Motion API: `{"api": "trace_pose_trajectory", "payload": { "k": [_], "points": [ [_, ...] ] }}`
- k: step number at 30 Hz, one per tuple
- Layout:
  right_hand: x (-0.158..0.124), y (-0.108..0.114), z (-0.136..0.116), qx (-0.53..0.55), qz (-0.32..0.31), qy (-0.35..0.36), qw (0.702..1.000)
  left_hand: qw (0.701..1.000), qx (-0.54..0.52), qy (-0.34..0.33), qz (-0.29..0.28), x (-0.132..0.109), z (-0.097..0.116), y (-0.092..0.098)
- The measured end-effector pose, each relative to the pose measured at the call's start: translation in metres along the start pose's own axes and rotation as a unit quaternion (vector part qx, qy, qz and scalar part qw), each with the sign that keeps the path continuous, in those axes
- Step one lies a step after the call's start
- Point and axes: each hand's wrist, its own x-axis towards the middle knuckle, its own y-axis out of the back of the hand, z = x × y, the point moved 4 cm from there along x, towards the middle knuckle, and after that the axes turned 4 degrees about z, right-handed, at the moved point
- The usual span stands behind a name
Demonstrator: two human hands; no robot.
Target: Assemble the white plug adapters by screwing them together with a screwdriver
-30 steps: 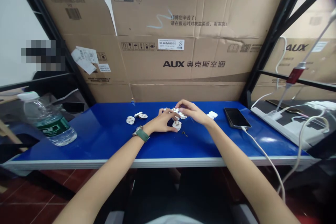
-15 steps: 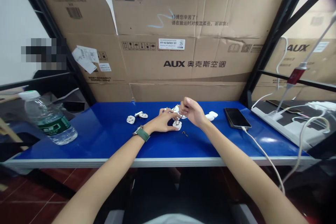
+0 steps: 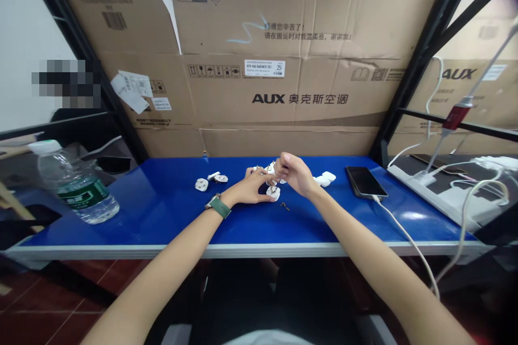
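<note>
My left hand [image 3: 254, 186] steadies a white plug part [image 3: 273, 193] on the blue table, pinching it between thumb and fingers. Metal parts show on the plug's upper side. Above it my right hand [image 3: 293, 172] is closed in a fist around what looks like a thin screwdriver, mostly hidden by the fingers. Behind my hands lie more white plug pieces [image 3: 270, 167], partly covered. A few small brass-coloured pieces [image 3: 285, 206] rest on the table just in front of the plug.
Open plug halves [image 3: 201, 184] lie to the left, white covers [image 3: 325, 179] to the right. A phone [image 3: 366, 181] with a charging cable is farther right, beside a white power strip [image 3: 429, 194]. A water bottle [image 3: 76, 183] stands at left; cardboard [image 3: 226, 102] walls the back.
My right fist has turned and dipped slightly over the plug. My left hand keeps its hold in the same place.
</note>
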Motion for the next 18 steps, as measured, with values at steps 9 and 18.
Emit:
{"api": "trace_pose_trajectory", "payload": {
  "k": [9, 18],
  "points": [
    [-0.0004, -0.0003, 0.0021, 0.002, -0.006, 0.002, 1.0, 1.0, 0.001, 0.005, 0.003, 0.0002, 0.0009, 0.0004],
    [0.0004, -0.0015, 0.0048, -0.005, 0.001, 0.002, 1.0, 1.0, -0.01, 0.007, 0.01, -0.0002, -0.0045, -0.003]
  ]
}}
